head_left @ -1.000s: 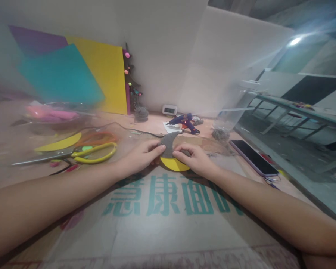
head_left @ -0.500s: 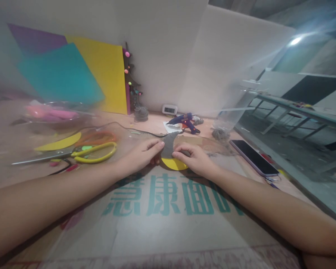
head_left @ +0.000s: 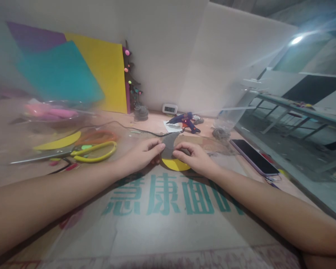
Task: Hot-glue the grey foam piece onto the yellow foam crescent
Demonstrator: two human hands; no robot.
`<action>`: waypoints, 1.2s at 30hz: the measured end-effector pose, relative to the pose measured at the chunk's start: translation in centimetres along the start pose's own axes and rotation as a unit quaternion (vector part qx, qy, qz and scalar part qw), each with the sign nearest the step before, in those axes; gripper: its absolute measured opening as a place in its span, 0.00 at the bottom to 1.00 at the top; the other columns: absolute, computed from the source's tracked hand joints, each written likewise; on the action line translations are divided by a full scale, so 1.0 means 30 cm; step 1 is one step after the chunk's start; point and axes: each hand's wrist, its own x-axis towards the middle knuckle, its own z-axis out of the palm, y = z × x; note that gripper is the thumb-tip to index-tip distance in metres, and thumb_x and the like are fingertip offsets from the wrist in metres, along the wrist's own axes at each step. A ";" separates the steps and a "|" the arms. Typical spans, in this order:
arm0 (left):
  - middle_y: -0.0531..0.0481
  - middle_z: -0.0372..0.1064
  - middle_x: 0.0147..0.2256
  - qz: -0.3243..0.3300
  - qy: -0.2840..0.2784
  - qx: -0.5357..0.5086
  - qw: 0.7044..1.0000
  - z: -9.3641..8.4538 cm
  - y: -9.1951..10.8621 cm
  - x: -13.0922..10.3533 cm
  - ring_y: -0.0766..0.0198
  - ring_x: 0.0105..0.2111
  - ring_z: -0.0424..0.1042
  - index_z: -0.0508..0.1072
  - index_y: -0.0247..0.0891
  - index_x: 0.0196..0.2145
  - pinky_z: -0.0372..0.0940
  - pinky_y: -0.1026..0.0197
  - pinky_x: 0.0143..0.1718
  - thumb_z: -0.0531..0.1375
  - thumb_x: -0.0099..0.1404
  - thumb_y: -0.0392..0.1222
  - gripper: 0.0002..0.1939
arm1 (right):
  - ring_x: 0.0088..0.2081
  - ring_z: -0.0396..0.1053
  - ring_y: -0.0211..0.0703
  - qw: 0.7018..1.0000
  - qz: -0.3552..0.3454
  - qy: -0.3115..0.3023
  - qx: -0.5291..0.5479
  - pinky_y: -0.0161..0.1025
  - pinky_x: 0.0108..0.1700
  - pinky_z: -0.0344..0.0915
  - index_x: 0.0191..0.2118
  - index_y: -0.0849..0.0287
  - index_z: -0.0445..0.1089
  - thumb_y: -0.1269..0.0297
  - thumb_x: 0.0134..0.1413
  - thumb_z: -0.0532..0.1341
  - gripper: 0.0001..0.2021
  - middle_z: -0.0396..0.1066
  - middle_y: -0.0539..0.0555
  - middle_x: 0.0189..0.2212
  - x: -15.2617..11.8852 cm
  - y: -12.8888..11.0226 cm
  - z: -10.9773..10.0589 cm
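Colored sheets: a purple sheet (head_left: 36, 36), a teal sheet (head_left: 61, 73) and a yellow sheet (head_left: 109, 67) overlap, upright at the back of the table (head_left: 114, 118).
Pink things: blurred, in a clear holder (head_left: 64, 102) at the left.
Scissors: yellow-handled scissors (head_left: 77, 153) lie beside a curved yellow offcut (head_left: 58, 142); an orange handle shows just behind.
Beaded ornament: the ornament (head_left: 136, 89), dark with colored beads, stands just right of the yellow sheet.
Left hand: the left hand (head_left: 144, 153) has thumb and fingers pinched on the left edge of the gray piece (head_left: 170, 145).
Big writing: teal characters (head_left: 162, 194) on the pale printed sheet (head_left: 145, 235) below the hands; 康 and 面 read clearly, the first looks like 慧 with its top covered, and the last is partly behind the right arm.
Gray piece: between the hands, mid-table, over a rounded yellow piece (head_left: 175, 165).
Clock: the white clock (head_left: 169, 108) has digits too small to read.
Glue gun: the blue glue gun (head_left: 182, 119) shows a small red light.
Right hand: the right hand (head_left: 194, 157) has thumb and fingers together on the gray piece's right edge.
Phone: the phone (head_left: 253, 157) lies face up, screen dark.
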 end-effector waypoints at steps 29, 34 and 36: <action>0.55 0.65 0.24 0.003 -0.012 0.010 1.000 0.002 -0.002 0.000 0.69 0.23 0.66 0.67 0.37 0.30 0.60 0.68 0.24 0.54 0.68 0.54 0.18 | 0.35 0.69 0.39 1.000 -0.014 0.018 -0.021 0.35 0.39 0.62 0.33 0.60 0.72 0.59 0.57 0.61 0.09 0.74 0.50 0.31 -0.006 -0.001 -0.004; 0.56 0.64 0.22 -0.010 -0.001 -0.040 0.999 0.002 0.002 0.003 0.70 0.21 0.64 0.66 0.37 0.30 0.58 0.69 0.22 0.54 0.68 0.53 0.17 | 0.31 0.67 0.39 1.000 0.002 -0.007 0.005 0.35 0.35 0.62 0.30 0.60 0.71 0.54 0.62 0.56 0.16 0.71 0.50 0.27 -0.005 -0.002 -0.005; 0.56 0.64 0.21 -0.015 0.004 -0.053 0.998 0.002 0.001 0.005 0.71 0.21 0.64 0.65 0.37 0.30 0.58 0.69 0.22 0.54 0.68 0.53 0.17 | 0.33 0.68 0.40 1.000 0.004 -0.002 -0.007 0.35 0.37 0.62 0.31 0.60 0.72 0.57 0.58 0.59 0.12 0.73 0.51 0.29 -0.004 0.000 -0.005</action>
